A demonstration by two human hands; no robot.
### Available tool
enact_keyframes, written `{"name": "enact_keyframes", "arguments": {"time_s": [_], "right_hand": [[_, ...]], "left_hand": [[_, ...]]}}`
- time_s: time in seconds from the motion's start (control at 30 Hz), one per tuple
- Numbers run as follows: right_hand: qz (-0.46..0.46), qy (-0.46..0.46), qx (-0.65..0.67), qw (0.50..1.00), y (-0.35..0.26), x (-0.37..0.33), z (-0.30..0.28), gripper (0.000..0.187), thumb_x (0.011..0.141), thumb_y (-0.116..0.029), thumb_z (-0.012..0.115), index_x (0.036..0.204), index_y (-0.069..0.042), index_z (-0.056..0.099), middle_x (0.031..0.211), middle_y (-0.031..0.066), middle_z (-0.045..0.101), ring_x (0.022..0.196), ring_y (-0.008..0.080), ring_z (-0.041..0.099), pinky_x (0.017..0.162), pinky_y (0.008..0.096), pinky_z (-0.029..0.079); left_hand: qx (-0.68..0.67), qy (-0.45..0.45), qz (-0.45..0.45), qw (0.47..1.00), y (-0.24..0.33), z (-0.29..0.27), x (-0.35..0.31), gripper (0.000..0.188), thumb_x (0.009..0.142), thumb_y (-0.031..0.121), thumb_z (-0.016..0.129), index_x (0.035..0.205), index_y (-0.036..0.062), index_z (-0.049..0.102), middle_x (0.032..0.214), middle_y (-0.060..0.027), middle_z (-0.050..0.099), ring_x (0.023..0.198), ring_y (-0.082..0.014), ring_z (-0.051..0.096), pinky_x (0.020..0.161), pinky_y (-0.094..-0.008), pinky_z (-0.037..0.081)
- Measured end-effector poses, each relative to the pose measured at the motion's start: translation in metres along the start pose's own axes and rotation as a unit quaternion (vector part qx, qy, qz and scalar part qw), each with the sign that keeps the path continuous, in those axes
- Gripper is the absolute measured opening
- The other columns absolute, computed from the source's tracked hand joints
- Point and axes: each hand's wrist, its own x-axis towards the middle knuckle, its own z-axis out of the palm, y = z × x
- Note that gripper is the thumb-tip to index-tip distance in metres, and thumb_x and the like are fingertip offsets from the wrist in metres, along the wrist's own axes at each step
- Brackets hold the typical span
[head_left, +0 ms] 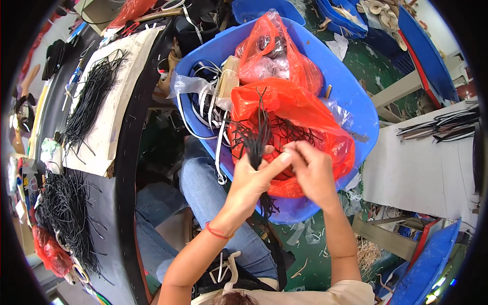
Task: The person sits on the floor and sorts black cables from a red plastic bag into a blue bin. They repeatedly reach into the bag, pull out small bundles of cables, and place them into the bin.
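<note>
My left hand [251, 178] is shut on a bundle of thin black cords [255, 137], which stick up above the fist and hang out below it. My right hand [312, 170] is beside it, fingertips pinched at a cord near the left thumb. Both hands hover over an open red plastic bag [300, 112] with more black cords inside. The bag lies in a big blue plastic tub [351, 96] resting on my lap, above my jeans-clad legs [203, 183].
A second red bag [277, 56], clear plastic and white straps [203, 96] fill the tub's far end. On the left, a dark worktable [124, 173] carries a pale board [114, 96] with black cords and another cord pile [68, 213]. A white table [422, 168] stands at right, blue trays beyond.
</note>
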Motion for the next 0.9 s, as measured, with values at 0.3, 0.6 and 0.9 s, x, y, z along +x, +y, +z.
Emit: {"name": "enact_keyframes", "arguments": {"time_s": [0.3, 0.6, 0.9], "right_hand": [[-0.095, -0.071, 0.021, 0.993, -0.006, -0.042, 0.029, 0.013, 0.081, -0.005, 0.058, 0.091, 0.002, 0.055, 0.078, 0.0184, 0.057, 0.073, 0.0367, 0.058, 0.064, 0.0415, 0.046], [0.218, -0.047, -0.305, 0.926, 0.111, 0.003, -0.008, 0.029, 0.082, -0.027, 0.060, 0.081, 0.002, 0.063, 0.078, 0.0206, 0.063, 0.077, 0.0362, 0.062, 0.070, 0.0435, 0.048], [0.236, -0.040, -0.274, 0.931, 0.153, 0.009, 0.033, 0.039, 0.078, -0.037, 0.066, 0.084, 0.001, 0.062, 0.087, 0.0249, 0.062, 0.088, 0.0416, 0.059, 0.073, 0.0481, 0.047]], "left_hand": [[0.214, 0.163, 0.207, 0.941, -0.011, -0.021, -0.005, 0.029, 0.095, 0.026, 0.048, 0.076, 0.0048, 0.052, 0.064, 0.0035, 0.047, 0.060, -0.0052, 0.043, 0.053, -0.0222, 0.038], [-0.124, 0.189, 0.213, 0.951, 0.066, -0.041, -0.034, 0.022, 0.096, 0.024, 0.045, 0.095, 0.0044, 0.054, 0.080, -0.0002, 0.054, 0.062, -0.0031, 0.049, 0.056, -0.0165, 0.042], [-0.121, 0.120, 0.157, 0.973, 0.056, -0.060, -0.038, 0.024, 0.097, 0.026, 0.041, 0.087, 0.0059, 0.050, 0.060, 0.0071, 0.028, 0.045, -0.0009, 0.022, 0.039, -0.0182, 0.019]]}}
